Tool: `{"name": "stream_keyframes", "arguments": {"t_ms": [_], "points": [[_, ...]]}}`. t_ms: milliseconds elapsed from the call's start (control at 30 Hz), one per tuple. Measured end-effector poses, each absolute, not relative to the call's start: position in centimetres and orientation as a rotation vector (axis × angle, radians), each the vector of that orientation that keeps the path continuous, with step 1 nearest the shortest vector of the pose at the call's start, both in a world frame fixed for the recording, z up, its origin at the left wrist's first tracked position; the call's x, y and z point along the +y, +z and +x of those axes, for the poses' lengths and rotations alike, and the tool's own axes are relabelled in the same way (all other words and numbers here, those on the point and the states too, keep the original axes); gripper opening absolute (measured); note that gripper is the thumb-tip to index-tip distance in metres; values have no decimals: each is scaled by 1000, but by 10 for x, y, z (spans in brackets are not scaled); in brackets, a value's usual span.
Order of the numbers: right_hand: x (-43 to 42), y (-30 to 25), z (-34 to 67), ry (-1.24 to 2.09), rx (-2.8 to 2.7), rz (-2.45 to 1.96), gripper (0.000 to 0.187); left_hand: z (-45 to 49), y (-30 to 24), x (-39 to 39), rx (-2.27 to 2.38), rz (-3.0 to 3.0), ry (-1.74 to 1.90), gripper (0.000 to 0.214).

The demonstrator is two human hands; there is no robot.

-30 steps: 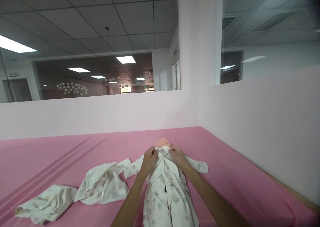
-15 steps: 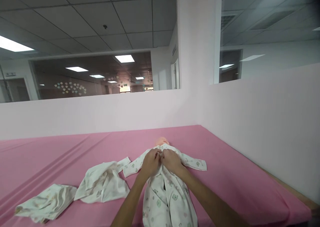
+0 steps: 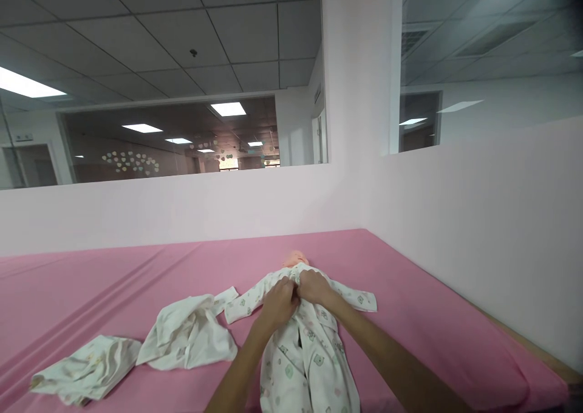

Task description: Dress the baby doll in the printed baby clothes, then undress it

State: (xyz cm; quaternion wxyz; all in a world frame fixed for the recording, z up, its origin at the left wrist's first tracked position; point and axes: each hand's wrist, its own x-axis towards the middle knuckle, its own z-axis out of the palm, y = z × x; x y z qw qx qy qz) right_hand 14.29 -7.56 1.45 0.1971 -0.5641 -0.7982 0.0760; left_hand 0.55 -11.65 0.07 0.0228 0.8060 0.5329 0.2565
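A doll lies on its back, its head (image 3: 296, 258) at the far end and its face too small to make out. It wears a white patterned romper (image 3: 291, 364) with both sleeves spread out to the sides and the legs toward me. At the front of the chest, my left hand (image 3: 280, 302) is closed, its fingertips pinching the romper's front. My right hand (image 3: 313, 286) is closed too and grips the fabric just beside and slightly beyond the left. Whatever fastening lies between the fingertips is hidden.
A crumpled white garment (image 3: 189, 334) lies left of the doll, and a folded patterned cloth (image 3: 86, 367) sits farther left. All rest on a pink-covered table (image 3: 423, 328). White walls (image 3: 182, 212) with windows close off the back and right.
My left hand has moved a little toward me, down the romper's front. My right hand has shifted slightly right. The doll and the other cloths stay where they were.
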Motion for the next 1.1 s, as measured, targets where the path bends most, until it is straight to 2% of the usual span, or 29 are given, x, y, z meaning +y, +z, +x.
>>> {"name": "stream_keyframes", "arguments": {"t_ms": [133,300,600,767,900,1000,1100], "points": [[-77,18,143,344,-2155,-1478,5,5,0,-118,1678,2513,833,12],[-85,18,150,586,-2036,-1326,28,1,1,-119,1720,2462,933,12],[-67,1,174,811,-1775,-1255,26,-17,12,-118,1701,2213,1325,29],[-55,-4,253,767,-1448,-1458,19,-82,24,-112,2152,2165,1204,30],[-62,-11,316,645,-1322,-1630,21,-133,7,-105,2504,1972,956,24],[-67,-19,328,531,-1340,-1741,16,-138,-9,-99,2588,1963,791,20],[-61,-20,304,380,-1436,-1807,9,-115,-15,-90,2598,2080,802,25]]}}
